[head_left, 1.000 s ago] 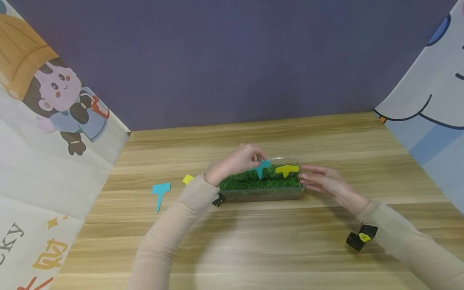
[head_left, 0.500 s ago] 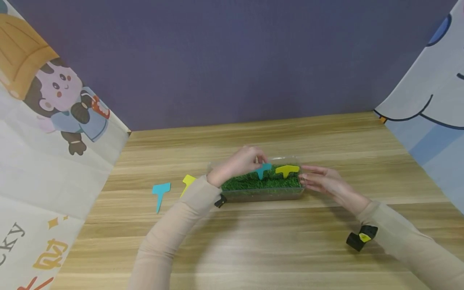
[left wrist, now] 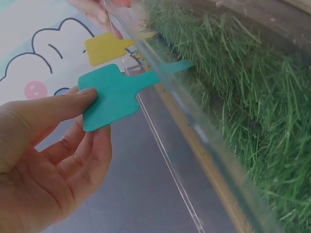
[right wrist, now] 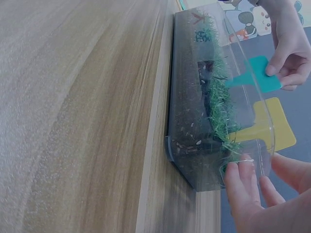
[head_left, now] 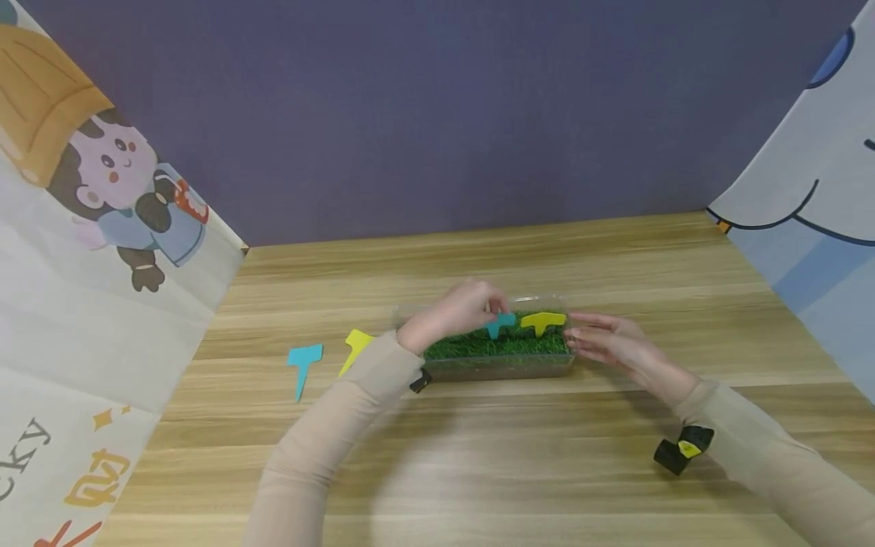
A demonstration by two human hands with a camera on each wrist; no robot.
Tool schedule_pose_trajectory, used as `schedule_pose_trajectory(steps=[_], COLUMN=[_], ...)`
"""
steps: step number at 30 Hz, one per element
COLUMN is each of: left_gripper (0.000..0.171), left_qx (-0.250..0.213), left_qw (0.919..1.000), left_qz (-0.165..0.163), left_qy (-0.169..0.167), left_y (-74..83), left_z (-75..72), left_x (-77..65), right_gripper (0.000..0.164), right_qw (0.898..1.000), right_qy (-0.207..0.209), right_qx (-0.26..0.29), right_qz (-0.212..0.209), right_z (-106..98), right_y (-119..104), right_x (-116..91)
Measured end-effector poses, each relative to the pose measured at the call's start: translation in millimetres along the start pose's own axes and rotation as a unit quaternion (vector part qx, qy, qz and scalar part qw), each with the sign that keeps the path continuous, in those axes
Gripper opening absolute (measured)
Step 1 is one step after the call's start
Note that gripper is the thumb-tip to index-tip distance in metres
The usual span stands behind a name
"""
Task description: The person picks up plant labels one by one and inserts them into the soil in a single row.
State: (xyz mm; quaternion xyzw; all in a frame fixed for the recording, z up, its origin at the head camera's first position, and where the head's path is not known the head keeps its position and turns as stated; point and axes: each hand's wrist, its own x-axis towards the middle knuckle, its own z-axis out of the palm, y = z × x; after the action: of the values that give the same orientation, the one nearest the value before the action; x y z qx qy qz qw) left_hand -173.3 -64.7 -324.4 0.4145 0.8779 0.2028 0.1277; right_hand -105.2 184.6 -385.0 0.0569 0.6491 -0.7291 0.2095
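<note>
A clear planter box [head_left: 506,371] with dark soil and green grass stands mid-table. My left hand [head_left: 459,308] pinches the head of a blue T-shaped plant label [left wrist: 109,102] between thumb and fingers. In the left wrist view, that label's stem points down into the grass. A yellow plant label [head_left: 543,320] stands upright in the grass to its right. My right hand [head_left: 611,343] touches the box's right end, fingers fairly straight; in the right wrist view, its fingertips [right wrist: 234,177] lie against the clear end wall.
On the table left of the box lie another blue plant label [head_left: 303,365] and another yellow plant label [head_left: 355,346], the latter partly hidden by my left sleeve. A dark blue panel [head_left: 472,114] rises behind the wooden table [head_left: 513,463]. Printed cloths flank both sides.
My left hand has moved slightly down and right, and the blue label sits lower in the grass. More of the yellow label on the table shows. The right hand stays put.
</note>
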Motion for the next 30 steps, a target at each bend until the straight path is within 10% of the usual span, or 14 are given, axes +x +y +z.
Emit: schedule_pose_trajectory(steps=[30], left_gripper=[0.016], left_qx=[0.005], left_qw=[0.9999], left_qz=[-0.011], left_qy=[-0.007], left_y=[2.1], left_z=[7.7], left_x=[6.8], right_gripper=[0.067], right_qw=[1.0], right_qy=[-0.003], right_qx=[0.012], right_qz=[0.001], right_z=[-2.3], right_y=[1.0], right_x=[0.6])
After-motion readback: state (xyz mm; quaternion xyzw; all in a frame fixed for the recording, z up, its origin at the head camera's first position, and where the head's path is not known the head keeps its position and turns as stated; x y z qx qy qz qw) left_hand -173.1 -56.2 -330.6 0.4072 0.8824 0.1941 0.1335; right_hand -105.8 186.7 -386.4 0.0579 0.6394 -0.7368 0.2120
